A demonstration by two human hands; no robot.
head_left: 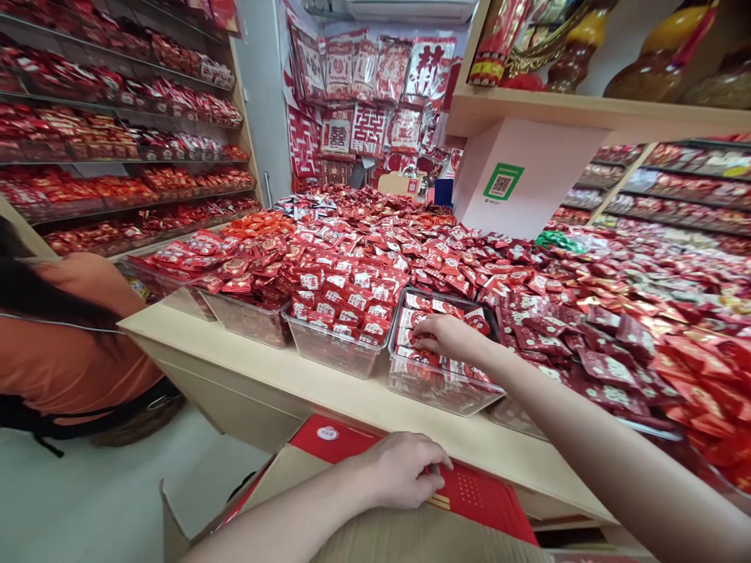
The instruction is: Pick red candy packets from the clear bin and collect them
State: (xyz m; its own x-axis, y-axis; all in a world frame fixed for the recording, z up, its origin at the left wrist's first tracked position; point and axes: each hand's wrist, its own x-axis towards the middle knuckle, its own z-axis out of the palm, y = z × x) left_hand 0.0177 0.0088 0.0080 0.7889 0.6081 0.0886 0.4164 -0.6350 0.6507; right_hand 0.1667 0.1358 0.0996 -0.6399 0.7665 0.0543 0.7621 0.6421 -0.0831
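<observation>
My right hand [449,336] reaches into a clear plastic bin [446,391] on the counter, its fingers curled on the small red packets [422,324] lying inside. My left hand [404,469] is low, in front of the counter edge, fingers closed on something red at the flap of a red-and-brown cardboard box [481,496]. Whether it pinches a packet or the flap itself I cannot make out.
The pale wooden counter [246,363] carries several clear bins heaped with red wrapped sweets [346,289]. A person in an orange top [70,352] bends at the left. Shelves of red goods [117,141] line the left wall. A pink pillar with a green QR sign [503,181] stands behind.
</observation>
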